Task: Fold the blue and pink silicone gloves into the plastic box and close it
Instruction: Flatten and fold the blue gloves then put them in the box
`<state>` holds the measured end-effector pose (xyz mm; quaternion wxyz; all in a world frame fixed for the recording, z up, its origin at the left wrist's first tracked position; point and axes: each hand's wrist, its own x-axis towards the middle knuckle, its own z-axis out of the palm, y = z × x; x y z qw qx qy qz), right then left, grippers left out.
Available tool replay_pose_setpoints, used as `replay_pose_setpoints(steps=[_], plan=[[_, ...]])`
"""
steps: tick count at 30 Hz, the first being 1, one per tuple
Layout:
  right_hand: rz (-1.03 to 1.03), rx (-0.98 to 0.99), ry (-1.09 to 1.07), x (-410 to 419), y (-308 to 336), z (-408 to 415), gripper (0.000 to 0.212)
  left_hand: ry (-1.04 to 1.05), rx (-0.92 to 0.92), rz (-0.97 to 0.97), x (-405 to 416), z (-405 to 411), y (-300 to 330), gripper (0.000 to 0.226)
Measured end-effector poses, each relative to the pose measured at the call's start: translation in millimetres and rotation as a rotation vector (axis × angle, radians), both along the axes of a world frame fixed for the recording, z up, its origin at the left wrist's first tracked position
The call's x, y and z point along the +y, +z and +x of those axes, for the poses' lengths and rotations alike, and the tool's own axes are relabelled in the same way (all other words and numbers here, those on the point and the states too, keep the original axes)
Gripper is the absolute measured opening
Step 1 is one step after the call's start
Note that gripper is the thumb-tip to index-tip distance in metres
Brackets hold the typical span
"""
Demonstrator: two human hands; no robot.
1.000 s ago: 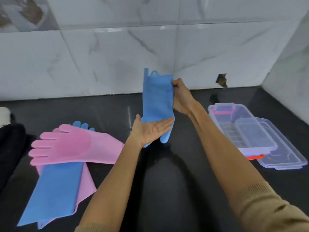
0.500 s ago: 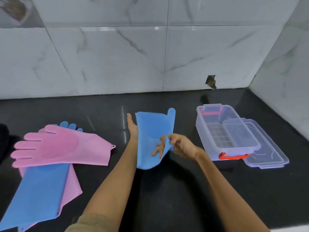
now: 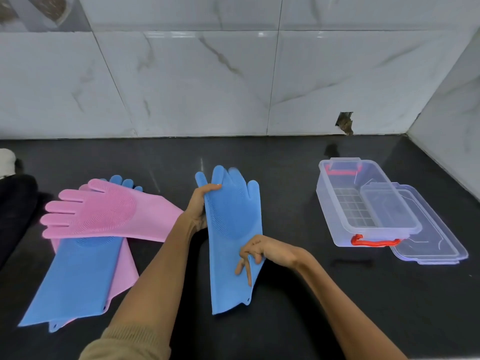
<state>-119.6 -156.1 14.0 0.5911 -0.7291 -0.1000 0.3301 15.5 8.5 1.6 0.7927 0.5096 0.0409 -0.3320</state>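
Observation:
A blue silicone glove lies spread at full length in the middle of the black counter, fingers pointing to the wall. My left hand grips its left edge near the thumb. My right hand pinches its right edge at the cuff half. To the left lies a pile: a pink glove sideways on top, a second blue glove under it, and another pink glove at the bottom. The clear plastic box with red latches stands open at the right. Its lid leans against its right side.
Marble tile walls close the counter at the back and right. A dark object and something white sit at the far left edge.
The blue glove hung upright, was then doubled over between my hands, and is now spread flat and full length. My right hand moved from the glove's top down to its cuff half.

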Motion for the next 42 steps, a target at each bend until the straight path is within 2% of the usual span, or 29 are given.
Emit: replay_pose_setpoints(steps=[2, 5, 7, 8, 10, 11, 13, 15, 16, 17, 18, 19, 21, 27, 31, 42], plan=[[0.009, -0.033, -0.009, 0.8, 1.2, -0.5, 0.021, -0.015, 0.011, 0.078, 5.3, 7.6, 3.6, 0.031], [0.111, -0.148, -0.114, 2.1, 1.6, 0.0, 0.014, 0.016, -0.117, 0.377, 10.2, 20.0, 11.5, 0.038], [0.141, -0.258, -0.395, 4.0, 1.0, 1.4, 0.020, 0.048, -0.218, 0.541, 12.4, 25.2, 16.5, 0.044], [0.093, -0.324, -0.570, 4.3, -1.0, 2.8, 0.021, 0.058, -0.277, 0.626, 13.5, 25.6, 20.7, 0.053], [-0.097, -0.427, -0.899, 2.5, -5.5, 6.9, 0.013, 0.072, -0.406, 0.831, 13.1, 20.0, 31.8, 0.073], [-0.183, -0.419, -0.997, -0.7, -7.3, 9.8, 0.006, 0.094, -0.471, 0.921, 12.7, 13.2, 37.7, 0.077], [-0.290, -0.294, -1.011, -8.5, -8.8, 15.8, 0.009, 0.207, -0.632, 1.074, 14.6, -6.4, 45.3, 0.072], [-0.301, -0.159, -0.961, -13.3, -9.0, 21.0, 0.018, 0.353, -0.754, 1.206, 20.4, -28.1, 43.6, 0.044], [-0.290, -0.121, -0.949, -13.5, -8.7, 22.7, 0.020, 0.353, -0.734, 1.274, 23.3, -38.1, 40.9, 0.026], [-0.282, -0.102, -0.942, -12.9, -8.5, 24.0, 0.020, 0.282, -0.669, 1.341, 24.5, -45.9, 36.8, 0.019], [-0.283, -0.095, -0.937, -11.8, -8.5, 25.2, 0.020, 0.154, -0.583, 1.401, 23.8, -52.2, 31.3, 0.023], [-0.291, -0.095, -0.931, -10.3, -8.3, 26.0, 0.019, 0.031, -0.508, 1.430, 22.1, -57.5, 26.2, 0.028], [-0.305, -0.102, -0.929, -8.8, -8.1, 27.3, 0.014, -0.016, -0.455, 1.424, 17.3, -62.0, 19.8, 0.030], [-0.270, -0.044, -0.890, -7.1, -4.9, 33.1, 0.007, 0.162, -0.450, 1.454, 14.9, -52.7, 16.6, 0.014], [-0.256, -0.001, -0.886, 1.8, -3.0, 42.2, 0.015, 0.218, -0.459, 1.461, 20.2, -45.0, 16.5, 0.015], [-0.299, 0.028, -0.818, 11.9, 1.1, 64.0, 0.020, 0.301, -0.435, 1.403, 31.7, -38.6, 20.1, 0.017]])
